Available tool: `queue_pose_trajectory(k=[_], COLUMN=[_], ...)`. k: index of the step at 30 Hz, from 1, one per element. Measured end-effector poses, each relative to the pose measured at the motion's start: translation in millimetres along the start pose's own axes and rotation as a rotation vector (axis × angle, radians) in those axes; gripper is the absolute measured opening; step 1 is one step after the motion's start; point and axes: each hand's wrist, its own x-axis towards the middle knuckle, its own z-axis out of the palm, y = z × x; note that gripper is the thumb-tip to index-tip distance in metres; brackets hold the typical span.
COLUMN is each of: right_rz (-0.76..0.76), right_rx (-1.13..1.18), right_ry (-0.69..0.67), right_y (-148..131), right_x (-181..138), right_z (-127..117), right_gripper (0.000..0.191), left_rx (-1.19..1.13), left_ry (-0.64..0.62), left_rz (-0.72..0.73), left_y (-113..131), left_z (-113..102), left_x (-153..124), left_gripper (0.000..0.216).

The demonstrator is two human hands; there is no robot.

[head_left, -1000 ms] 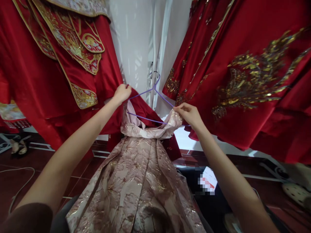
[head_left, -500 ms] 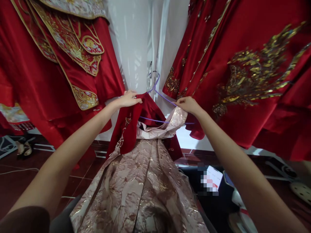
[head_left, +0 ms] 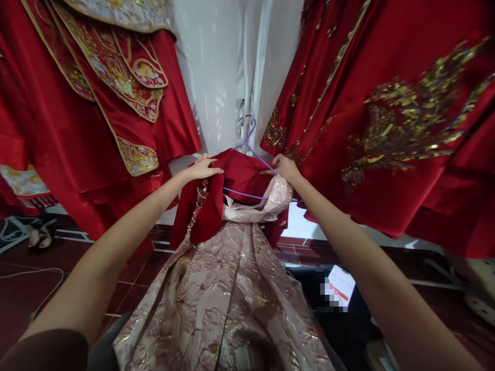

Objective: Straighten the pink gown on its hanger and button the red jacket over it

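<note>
A pale pink and gold brocade dress [head_left: 232,278] hangs on a purple hanger [head_left: 257,153] in front of me. Around the hanger sits a dark red jacket [head_left: 243,175] with a beaded tassel trim on its left front. My left hand [head_left: 203,169] grips the jacket's left shoulder, thumb on top and the other fingers partly hidden. At the right arm of the hanger, my right hand [head_left: 285,167] is closed on the jacket's right edge, with fingertips reaching behind the hanger. The dress's right shoulder lies just below that hand.
Red embroidered gowns hang on both sides, a left gown [head_left: 162,118] and a right gown [head_left: 394,170]. A white rack post [head_left: 251,62] stands at the back. A lit phone [head_left: 340,286] lies on a dark surface at lower right. High-heeled shoes [head_left: 40,237] stand at left.
The red jacket has spread rightward across the hanger, showing more red behind the neckline. My right hand has shifted slightly left and grips differently; my left hand is slightly lower.
</note>
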Motion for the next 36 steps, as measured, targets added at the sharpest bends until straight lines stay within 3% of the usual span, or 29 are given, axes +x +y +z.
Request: queue_pose_trajectory(k=[4,6,13,16,18,21,24,25,28,30,33,36], right_rz=[-0.044,-0.085,-0.002,0.084,0.120,0.060,0.118,0.144,0.177,0.120,0.035,0.038], right_rx=[-0.326,-0.409,-0.571,-0.578,-0.552,-0.392,-0.175,-0.092,0.116,0.196,0.196,0.132], right_ry=[0.229,0.221,0.250,0.224,0.171,-0.024,-0.178,-0.153,0.164,0.144,-0.005,0.002], right_y=[-7.7,-5.3,36.6,26.4,9.5,-17.0,-40.0,-47.8,-71.1,-81.5,-80.5,-65.3], right_x=[-7.1,-13.5,-51.1,-69.6,-78.1,-80.2,-72.1,-69.2,-66.4,-70.5,-82.0,-95.0], right_z=[-17.3,-26.5,-75.3,-93.9,-97.3,-82.5,-45.2,-29.8,13.7,31.2,31.3,14.1], right_gripper=[0.038,0.034,0.019,0.014,0.020,0.031,0.037,0.038,0.039,0.039,0.037,0.031], left_rx=[0.026,0.037,0.051,0.060,0.060,0.070,0.078,0.079,0.131,0.209,0.284,0.309], left_ry=[0.031,0.048,0.059,0.106,0.103,0.074,0.083,0.091,0.091,0.065,0.006,0.088], left_rz=[-0.001,0.006,0.036,0.040,0.035,0.033,0.040,0.042,0.049,0.056,0.103,0.176], left_y=[-2.8,-3.3,-0.2,2.9,6.2,11.9,16.2,17.0,16.4,14.1,11.1,14.1], left_z=[5.5,8.6,18.3,21.8,21.9,20.0,19.8,20.3,20.6,18.3,13.3,14.0], left_x=[-3.4,-4.1,-7.1,-8.9,-11.2,-17.2,-24.9,-27.0,-29.4,-28.5,-31.0,-47.1], left_gripper=[0.052,0.052,0.051,0.049,0.048,0.052,0.051,0.050,0.046,0.047,0.049,0.039])
